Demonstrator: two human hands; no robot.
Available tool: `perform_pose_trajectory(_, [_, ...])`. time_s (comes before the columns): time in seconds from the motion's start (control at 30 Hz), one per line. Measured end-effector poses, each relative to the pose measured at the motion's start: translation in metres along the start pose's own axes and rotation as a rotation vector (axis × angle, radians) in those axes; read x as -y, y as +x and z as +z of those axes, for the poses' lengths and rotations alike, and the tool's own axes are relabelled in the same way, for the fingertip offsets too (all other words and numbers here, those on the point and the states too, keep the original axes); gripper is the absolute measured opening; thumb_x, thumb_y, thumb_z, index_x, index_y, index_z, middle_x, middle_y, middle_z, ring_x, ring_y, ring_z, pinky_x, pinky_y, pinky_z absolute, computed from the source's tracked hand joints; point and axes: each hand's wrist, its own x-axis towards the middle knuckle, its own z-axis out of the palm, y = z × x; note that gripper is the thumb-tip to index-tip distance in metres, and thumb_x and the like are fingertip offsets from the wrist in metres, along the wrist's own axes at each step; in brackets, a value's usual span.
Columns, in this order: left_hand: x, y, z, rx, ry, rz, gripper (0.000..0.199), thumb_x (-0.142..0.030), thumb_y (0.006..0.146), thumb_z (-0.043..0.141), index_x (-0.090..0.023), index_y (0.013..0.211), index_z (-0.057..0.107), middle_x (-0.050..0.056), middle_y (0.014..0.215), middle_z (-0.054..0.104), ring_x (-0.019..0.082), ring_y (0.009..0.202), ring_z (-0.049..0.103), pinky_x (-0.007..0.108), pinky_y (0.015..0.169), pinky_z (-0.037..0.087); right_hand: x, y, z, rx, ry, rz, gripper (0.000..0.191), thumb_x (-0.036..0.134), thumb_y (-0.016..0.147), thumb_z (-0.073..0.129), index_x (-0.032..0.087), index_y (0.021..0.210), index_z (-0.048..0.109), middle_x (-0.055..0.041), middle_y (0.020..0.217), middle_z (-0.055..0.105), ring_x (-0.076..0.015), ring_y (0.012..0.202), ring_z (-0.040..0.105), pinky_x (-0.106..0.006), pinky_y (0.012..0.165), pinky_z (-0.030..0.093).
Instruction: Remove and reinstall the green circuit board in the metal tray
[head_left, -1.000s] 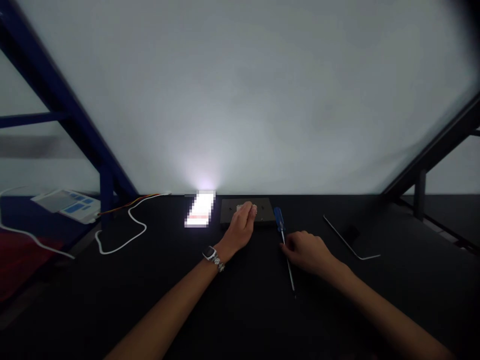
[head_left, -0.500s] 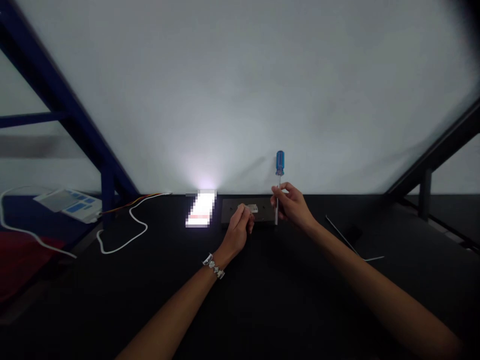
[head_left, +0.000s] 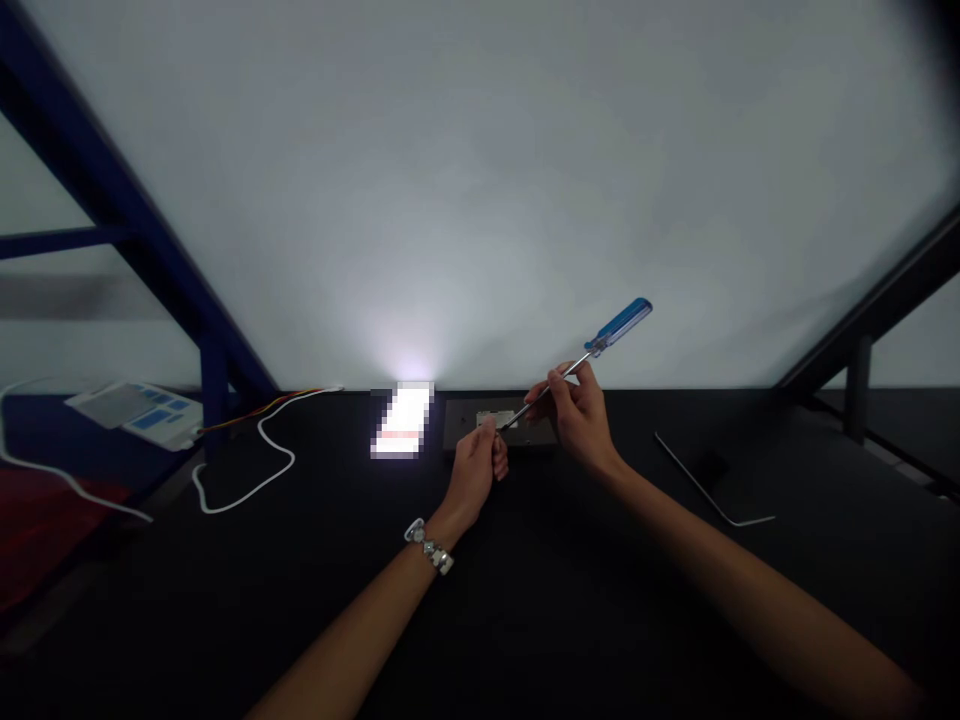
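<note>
My right hand (head_left: 579, 415) is closed around the metal shaft of a screwdriver (head_left: 619, 326) with a clear blue handle. The handle slants up to the right, and the shaft runs down left to the fingers of my left hand (head_left: 475, 462). Those fingers are pinched together at the shaft's tip; whatever is between them is too small to make out. Just behind the left fingertips is a small pale plate (head_left: 491, 415), lying on a flat dark panel (head_left: 459, 418) at the back of the black tabletop.
A glowing, blurred-out screen (head_left: 403, 420) lies left of the panel. A white cable (head_left: 291, 458) winds across the table's left side, near printed sheets (head_left: 142, 412). On the right lies a bent metal rod (head_left: 697, 487). A pale wall (head_left: 480, 200) stands behind, with blue frame bars (head_left: 127, 200) at left.
The screwdriver has swung from upright to a slant, its handle moving right and its tip moving left to my left fingers. My left hand has shifted slightly down, uncovering more of the pale plate.
</note>
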Motion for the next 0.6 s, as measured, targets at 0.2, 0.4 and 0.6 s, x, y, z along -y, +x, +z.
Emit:
perform_pose_trajectory(0.2, [0.0025,0.0002,-0.0012,-0.014,0.018,-0.002,0.052,-0.061,0.086,0.055,-0.018,0.061,0.04,-0.007,0.049,0.033,0.005,0.041,0.032,0.02,0.04,0.027,-0.0004,-0.0024,0.0019,0.025,0.015,0.006,0.028,0.045,0.09,0.057,0.026,0.092,0.037,0.0033,0.073,0.068,-0.0119,0.053,0.063,-0.025,0.052,0.053])
perform_pose_trajectory(0.4, [0.002,0.0006,-0.0014,0.002,0.01,-0.007,0.052,-0.06,0.086,0.055,-0.018,0.06,0.038,-0.007,0.049,0.032,0.005,0.041,0.031,0.02,0.039,0.026,0.0009,-0.0027,0.0023,0.002,0.008,0.002,0.029,0.047,0.09,0.057,0.026,0.093,0.036,0.0039,0.072,0.067,-0.012,0.051,0.062,-0.025,0.049,0.052])
perform_pose_trajectory(0.6, [0.0039,0.001,-0.0027,-0.004,0.014,-0.01,0.052,-0.061,0.086,0.054,-0.019,0.06,0.037,-0.007,0.05,0.031,0.005,0.041,0.031,0.02,0.039,0.027,0.0013,-0.0051,0.0034,0.02,0.006,-0.008,0.029,0.047,0.09,0.057,0.026,0.093,0.037,0.0034,0.072,0.067,-0.0116,0.051,0.062,-0.025,0.05,0.053])
